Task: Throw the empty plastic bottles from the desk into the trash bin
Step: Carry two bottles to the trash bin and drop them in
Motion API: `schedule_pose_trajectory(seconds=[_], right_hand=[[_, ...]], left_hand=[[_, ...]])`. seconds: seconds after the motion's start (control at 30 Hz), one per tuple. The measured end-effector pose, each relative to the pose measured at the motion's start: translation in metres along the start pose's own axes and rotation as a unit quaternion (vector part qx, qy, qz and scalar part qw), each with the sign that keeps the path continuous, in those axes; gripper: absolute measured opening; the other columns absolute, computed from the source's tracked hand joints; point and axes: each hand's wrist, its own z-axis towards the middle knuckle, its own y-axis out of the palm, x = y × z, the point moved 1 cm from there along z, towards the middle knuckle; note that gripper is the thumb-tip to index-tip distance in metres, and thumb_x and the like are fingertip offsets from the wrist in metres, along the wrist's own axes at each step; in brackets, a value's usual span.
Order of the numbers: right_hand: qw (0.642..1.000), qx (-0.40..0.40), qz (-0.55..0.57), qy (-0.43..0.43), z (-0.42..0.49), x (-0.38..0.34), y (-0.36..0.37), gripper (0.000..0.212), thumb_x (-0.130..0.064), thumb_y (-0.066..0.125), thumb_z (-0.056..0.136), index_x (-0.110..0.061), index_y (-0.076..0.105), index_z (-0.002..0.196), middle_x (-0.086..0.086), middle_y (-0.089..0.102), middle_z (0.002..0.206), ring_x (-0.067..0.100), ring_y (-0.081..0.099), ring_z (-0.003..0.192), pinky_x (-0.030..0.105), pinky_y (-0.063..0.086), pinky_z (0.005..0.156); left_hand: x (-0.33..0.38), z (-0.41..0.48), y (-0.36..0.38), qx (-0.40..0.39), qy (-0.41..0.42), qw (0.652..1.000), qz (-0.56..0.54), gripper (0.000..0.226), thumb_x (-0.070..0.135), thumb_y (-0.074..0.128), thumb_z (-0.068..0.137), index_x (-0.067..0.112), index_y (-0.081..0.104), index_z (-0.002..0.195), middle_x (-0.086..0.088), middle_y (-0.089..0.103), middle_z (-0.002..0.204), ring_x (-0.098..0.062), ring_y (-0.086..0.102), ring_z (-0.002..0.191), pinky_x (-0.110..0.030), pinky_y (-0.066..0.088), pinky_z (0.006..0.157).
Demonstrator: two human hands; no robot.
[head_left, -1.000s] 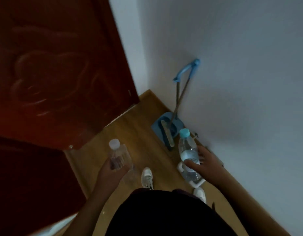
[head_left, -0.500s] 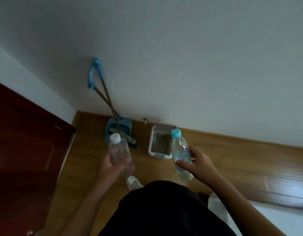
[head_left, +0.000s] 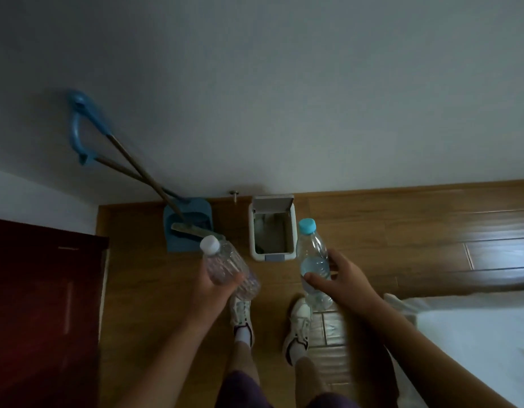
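Closer now, I faced the open bin (head_left: pixel 272 231) squarely; my left hand (head_left: pixel 216 290) gripped one bottle (head_left: pixel 228 267), my right hand (head_left: pixel 343 281) pinched another bottle (head_left: pixel 312 260), ready to drop.

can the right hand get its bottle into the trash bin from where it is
Probably yes. The right hand holds the blue-capped bottle just right of the trash bin, whose lid is open. Nothing lies between them; the dustpan stands off to the bin's left.
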Motion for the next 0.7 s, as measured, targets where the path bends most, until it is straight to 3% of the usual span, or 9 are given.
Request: schedule_pose_trajectory(seconds=[0.13,0.27,0.47,0.53,0.63,0.7], right_hand=[[0.999,-0.001,0.024,0.024,0.070,0.029,0.036,0.050,-0.044,0.076,0.079,-0.025,0.056,0.121,-0.011,0.068,0.102,0.002,0.067,0.087,0.018,0.053,0.071],[0.996,0.035,0.066,0.044,0.138,0.074,0.076,0.046,-0.046,0.076,0.078,-0.023,0.060,0.115,-0.008,0.070,0.103,0.006,0.068,0.093,0.033,0.059,0.080],[0.991,0.063,0.105,0.058,0.216,0.134,0.125,0.043,-0.047,0.073,0.079,-0.025,0.061,0.114,-0.009,0.072,0.102,0.003,0.069,0.093,0.028,0.059,0.079],[0.986,0.086,0.132,0.056,0.235,0.143,0.134,0.044,-0.047,0.074,0.079,-0.023,0.062,0.115,-0.009,0.072,0.101,0.001,0.069,0.092,0.027,0.059,0.078],[0.981,0.121,0.147,0.039,0.254,0.145,0.143,0.045,-0.046,0.074,0.080,-0.026,0.060,0.117,-0.011,0.071,0.103,-0.002,0.067,0.094,0.025,0.059,0.078],[0.978,0.136,0.158,0.026,0.262,0.142,0.144,0.052,-0.044,0.074,0.080,-0.028,0.055,0.125,-0.012,0.069,0.107,-0.001,0.067,0.097,0.025,0.059,0.077]], left_hand=[[-0.027,0.079,0.018,-0.017,-0.021,1.000,0.008,0.052,0.028,0.072,0.086,0.038,0.043,0.129,0.021,0.056,0.098,0.008,0.055,0.091,-0.016,0.038,0.064],[-0.065,0.168,0.049,-0.024,-0.032,0.999,0.031,0.050,0.033,0.073,0.086,0.035,0.046,0.128,0.020,0.058,0.099,0.010,0.057,0.082,-0.012,0.041,0.060],[-0.121,0.280,0.093,0.016,-0.007,0.999,0.029,0.061,0.037,0.078,0.080,0.033,0.049,0.133,0.016,0.060,0.116,-0.008,0.060,0.108,-0.022,0.045,0.075],[-0.131,0.300,0.103,0.019,0.015,0.999,0.034,0.063,0.032,0.079,0.080,0.031,0.046,0.134,0.019,0.057,0.119,0.002,0.056,0.104,-0.017,0.040,0.073],[-0.142,0.315,0.113,0.025,0.044,0.997,0.058,0.061,0.027,0.081,0.079,0.037,0.044,0.127,0.029,0.052,0.105,0.021,0.050,0.086,-0.011,0.034,0.069],[-0.147,0.321,0.117,0.027,0.049,0.996,0.065,0.064,0.029,0.082,0.078,0.035,0.045,0.130,0.026,0.054,0.108,0.018,0.050,0.087,-0.010,0.035,0.070]])
